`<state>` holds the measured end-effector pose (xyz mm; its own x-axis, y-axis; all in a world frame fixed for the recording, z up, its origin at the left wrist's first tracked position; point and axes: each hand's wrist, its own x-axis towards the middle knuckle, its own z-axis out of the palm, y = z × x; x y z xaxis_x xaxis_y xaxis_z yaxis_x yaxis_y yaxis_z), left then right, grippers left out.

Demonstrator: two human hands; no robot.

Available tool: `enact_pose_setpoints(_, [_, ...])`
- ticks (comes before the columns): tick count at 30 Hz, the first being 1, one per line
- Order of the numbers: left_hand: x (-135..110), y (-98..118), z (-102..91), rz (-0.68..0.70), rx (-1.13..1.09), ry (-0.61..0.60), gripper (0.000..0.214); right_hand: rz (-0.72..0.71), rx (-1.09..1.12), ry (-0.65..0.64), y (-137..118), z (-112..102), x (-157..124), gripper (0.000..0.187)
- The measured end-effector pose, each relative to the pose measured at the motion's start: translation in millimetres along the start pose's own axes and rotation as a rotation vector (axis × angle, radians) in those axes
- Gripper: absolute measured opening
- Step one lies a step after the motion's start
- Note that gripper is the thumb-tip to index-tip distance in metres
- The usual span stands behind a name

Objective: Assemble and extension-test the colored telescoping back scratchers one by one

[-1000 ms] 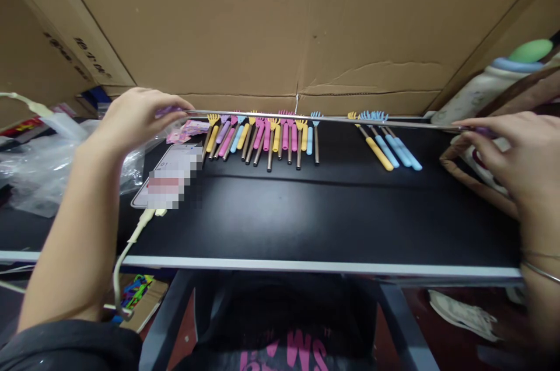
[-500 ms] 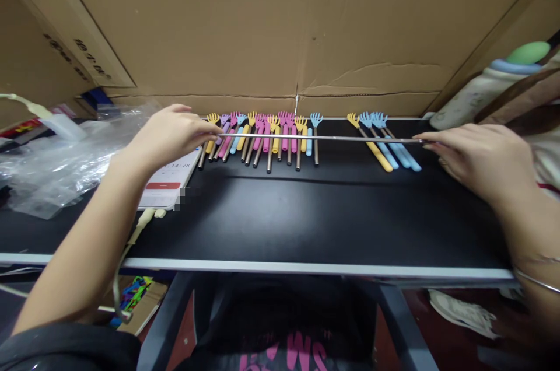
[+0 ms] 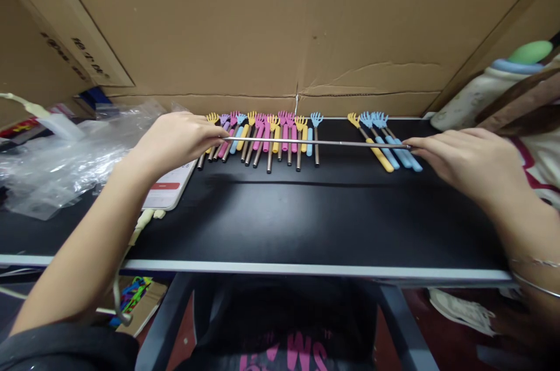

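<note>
Left hand (image 3: 184,140) and right hand (image 3: 475,164), both gripping the metal rod (image 3: 330,142), moved closer together, so less shows near the tabletop's (image 3: 332,225) back edge.

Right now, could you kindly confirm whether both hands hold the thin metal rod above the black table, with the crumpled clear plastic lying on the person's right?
Not quite: the head view shows the crumpled clear plastic on the person's left, not the right. The left hand and right hand do hold the thin metal rod above the black table.
</note>
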<state>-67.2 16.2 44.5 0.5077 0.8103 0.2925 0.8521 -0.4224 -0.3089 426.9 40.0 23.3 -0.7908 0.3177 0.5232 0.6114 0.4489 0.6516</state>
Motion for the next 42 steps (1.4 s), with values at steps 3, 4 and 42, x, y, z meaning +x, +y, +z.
enact_pose_setpoints(3, [1.2, 3.3, 2.5, 0.025, -0.067, 0.006, 0.037, 0.009, 0.014, -0.001, -2.2, -1.7, 2.5, 0.022])
enact_pose_setpoints(4, [2.1, 5.7, 3.6, 0.035, -0.104, 0.016, 0.038, 0.012, 0.024, -0.002, -4.4, -2.0, 4.7, 0.022])
enact_pose_setpoints(42, [6.7, 14.1, 9.7, 0.028, -0.268, 0.106, 0.043, 0.705, 0.84, -0.178, -28.1, 5.6, 27.6, 0.03])
